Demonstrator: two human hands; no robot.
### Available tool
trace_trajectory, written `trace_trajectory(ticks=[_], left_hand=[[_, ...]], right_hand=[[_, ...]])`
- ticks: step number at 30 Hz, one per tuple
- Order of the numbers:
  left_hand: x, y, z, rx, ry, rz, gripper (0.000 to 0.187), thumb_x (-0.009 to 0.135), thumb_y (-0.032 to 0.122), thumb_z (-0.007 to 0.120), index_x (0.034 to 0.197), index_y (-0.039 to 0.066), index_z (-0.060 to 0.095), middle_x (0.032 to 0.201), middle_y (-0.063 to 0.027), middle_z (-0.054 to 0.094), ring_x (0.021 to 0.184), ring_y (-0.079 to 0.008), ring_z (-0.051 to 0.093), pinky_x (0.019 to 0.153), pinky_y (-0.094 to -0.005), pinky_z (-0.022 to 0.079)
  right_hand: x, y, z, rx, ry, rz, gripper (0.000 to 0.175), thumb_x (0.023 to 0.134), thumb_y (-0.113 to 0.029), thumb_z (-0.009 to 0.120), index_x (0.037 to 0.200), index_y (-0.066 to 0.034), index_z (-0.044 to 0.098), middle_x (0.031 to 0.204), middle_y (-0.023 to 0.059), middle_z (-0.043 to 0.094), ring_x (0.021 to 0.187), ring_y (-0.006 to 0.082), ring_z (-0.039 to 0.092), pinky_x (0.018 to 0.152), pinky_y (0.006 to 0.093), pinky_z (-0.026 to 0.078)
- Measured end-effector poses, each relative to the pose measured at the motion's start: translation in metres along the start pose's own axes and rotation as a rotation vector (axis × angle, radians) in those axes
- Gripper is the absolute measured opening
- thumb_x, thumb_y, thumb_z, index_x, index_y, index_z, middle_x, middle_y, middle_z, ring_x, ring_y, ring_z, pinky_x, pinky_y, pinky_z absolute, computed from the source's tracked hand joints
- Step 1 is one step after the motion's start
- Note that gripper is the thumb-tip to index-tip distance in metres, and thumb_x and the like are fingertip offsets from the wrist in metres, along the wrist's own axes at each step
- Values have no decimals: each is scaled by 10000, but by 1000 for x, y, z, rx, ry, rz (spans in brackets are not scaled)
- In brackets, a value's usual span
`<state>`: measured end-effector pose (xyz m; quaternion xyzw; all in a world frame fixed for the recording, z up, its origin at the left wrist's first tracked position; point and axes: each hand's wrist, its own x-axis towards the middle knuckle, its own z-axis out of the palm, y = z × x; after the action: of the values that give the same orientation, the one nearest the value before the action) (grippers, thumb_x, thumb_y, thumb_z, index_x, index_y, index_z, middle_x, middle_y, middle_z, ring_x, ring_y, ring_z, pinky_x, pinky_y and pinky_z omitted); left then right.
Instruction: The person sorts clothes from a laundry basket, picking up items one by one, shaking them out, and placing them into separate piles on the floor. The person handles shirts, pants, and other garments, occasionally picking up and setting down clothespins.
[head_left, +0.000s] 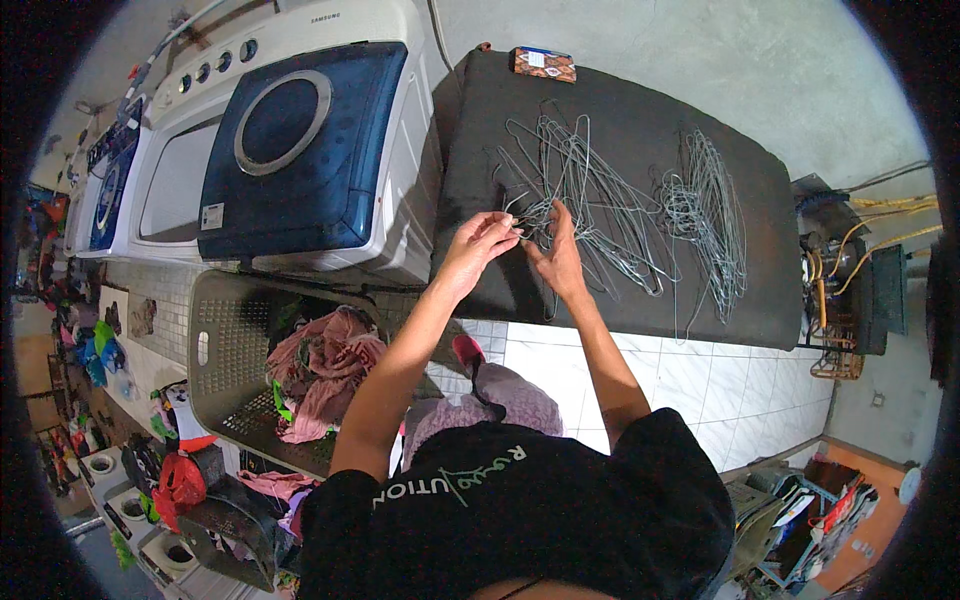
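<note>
Thin wire clothes hangers (615, 217) lie in a tangled pile on a dark padded table (480, 135). A second bunch of wire hangers (712, 225) is to its right. My left hand (480, 244) is at the near left edge of the first pile, its thumb and fingers pinched on the hook ends of some hangers. Beside it, my right hand (556, 251) has thumb and fingers apart around the wires at the same spot; whether it grips any of them I cannot tell.
A patterned box (544, 64) lies at the table's back edge. Left stands a washing machine (390, 172) with a blue lid. Below it, a large perforated laundry basket (217, 360) holds pink cloth (330, 360). Cables and a wicker basket (836, 364) are at the right.
</note>
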<state>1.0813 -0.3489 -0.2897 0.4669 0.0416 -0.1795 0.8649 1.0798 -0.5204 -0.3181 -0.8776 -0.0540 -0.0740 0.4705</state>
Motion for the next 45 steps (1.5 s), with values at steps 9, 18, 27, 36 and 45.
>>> trace_trajectory(ticks=[9,18,27,36,45], left_hand=[[3,-9,6,-63,-7,-23,243,924,232,512,972,-2,557,1032,-124,603,954,-203,597,908,-338,471],[6,1,-7,77,64,75,153,908,192,538,926,39,542,1023,-141,606,914,-206,613,863,-349,499],[14,-12,-42,34,335,62,151,956,180,423,996,40,382,1086,-247,568,1005,-314,593,876,-385,498],[25,-44,-48,-4,298,22,159,984,220,314,869,114,345,976,-176,613,864,-208,590,798,-363,500],[8,-1,-19,206,162,255,189,984,275,338,911,108,390,944,-124,608,914,-184,588,849,-352,458]], right_hand=[[-7,-5,11,-137,121,39,285,849,-100,553,1124,-78,482,913,147,610,794,323,613,655,409,475],[-8,-8,-9,-356,173,-285,384,870,-131,550,1250,-102,508,954,126,616,792,289,588,769,365,437],[-1,-15,-88,-84,-60,-51,211,884,-153,531,987,-11,649,945,171,647,831,286,615,747,349,465],[-10,-41,-165,-335,-136,80,172,803,-157,635,931,-54,687,863,138,655,735,254,625,664,328,468],[-4,4,-123,-460,-65,-179,253,771,-91,623,1015,-127,678,667,123,540,620,250,518,641,360,396]])
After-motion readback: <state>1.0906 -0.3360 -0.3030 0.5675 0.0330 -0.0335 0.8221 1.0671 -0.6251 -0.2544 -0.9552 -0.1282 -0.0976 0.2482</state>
